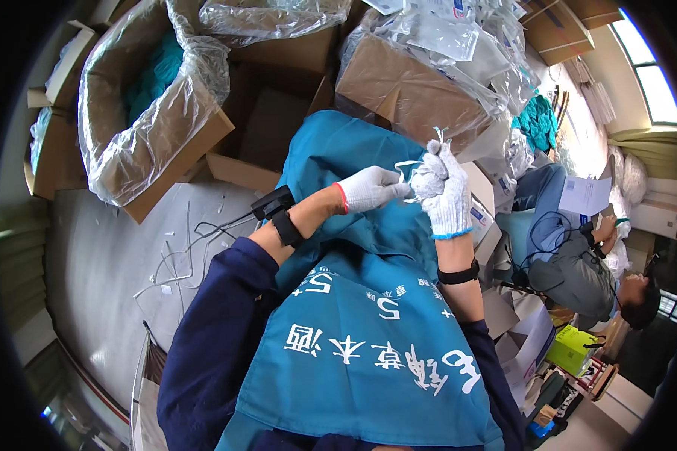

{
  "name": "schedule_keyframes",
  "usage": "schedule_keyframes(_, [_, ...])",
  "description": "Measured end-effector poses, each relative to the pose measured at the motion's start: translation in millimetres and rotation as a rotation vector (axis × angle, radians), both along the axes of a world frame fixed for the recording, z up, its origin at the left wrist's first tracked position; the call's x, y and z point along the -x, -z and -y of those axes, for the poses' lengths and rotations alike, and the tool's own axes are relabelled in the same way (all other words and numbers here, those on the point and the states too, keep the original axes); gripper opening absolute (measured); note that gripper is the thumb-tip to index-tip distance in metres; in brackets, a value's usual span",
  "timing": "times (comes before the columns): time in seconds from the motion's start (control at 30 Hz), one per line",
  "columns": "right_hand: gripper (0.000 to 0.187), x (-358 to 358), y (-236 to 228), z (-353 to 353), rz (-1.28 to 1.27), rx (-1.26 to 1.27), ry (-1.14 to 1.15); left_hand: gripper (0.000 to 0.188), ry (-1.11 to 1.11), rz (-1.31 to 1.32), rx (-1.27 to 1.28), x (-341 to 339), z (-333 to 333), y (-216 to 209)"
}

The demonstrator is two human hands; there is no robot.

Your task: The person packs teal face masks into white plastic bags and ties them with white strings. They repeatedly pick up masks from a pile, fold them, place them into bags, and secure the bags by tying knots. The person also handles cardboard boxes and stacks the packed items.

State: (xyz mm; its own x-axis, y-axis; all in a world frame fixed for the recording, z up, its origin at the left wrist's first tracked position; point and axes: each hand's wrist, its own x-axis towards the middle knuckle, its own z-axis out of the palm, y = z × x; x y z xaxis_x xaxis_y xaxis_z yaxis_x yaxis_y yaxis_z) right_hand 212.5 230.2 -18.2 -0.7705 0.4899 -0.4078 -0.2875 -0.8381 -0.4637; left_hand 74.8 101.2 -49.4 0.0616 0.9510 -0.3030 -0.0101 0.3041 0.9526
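I am holding both hands above the blue apron (353, 297) over my lap. My right grip (442, 197), in a white knitted glove with a blue cuff, is closing firmly around a thin white strip (407, 164), which is looping out between my two hands. A small pale tip (440, 134) is poking up above my right fingers, too small to identify. My left grip (370, 189), in a red-cuffed white glove, is drawing its fingers together just beside the loop; I cannot tell whether it is pinching it. Ahead on the left, a plastic-lined carton (182, 164) is holding green cloth (156, 77). Clear packets (451, 34) are lying over another carton (406, 90). Another person (575, 278) is sitting on my right.
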Motion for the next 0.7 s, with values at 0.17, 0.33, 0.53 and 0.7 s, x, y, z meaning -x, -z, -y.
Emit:
schedule_keyframes(0.17, [0.021, 0.0, 2.2, -0.6, -0.034, 0.068, -0.003, 0.032, 0.096, -0.281, -0.094, -13.2, -3.3, 12.7])
schedule_keyframes(0.33, [0.023, -2.4, -1.6, 0.7, -0.011, 0.06, 0.011, 0.027, 0.227, -0.165, -0.012, -21.1, -2.0, 3.2])
schedule_keyframes(0.53, [0.024, -3.0, 1.0, 0.6, 0.001, 0.024, 0.018, 0.026, 0.164, -0.051, -0.337, -37.4, -3.4, 61.0])
schedule_keyframes(0.7, [0.025, -4.0, 7.9, -1.0, 0.013, 0.012, 0.005, 0.027, 0.126, 0.164, 0.166, -48.2, -7.0, 25.0])
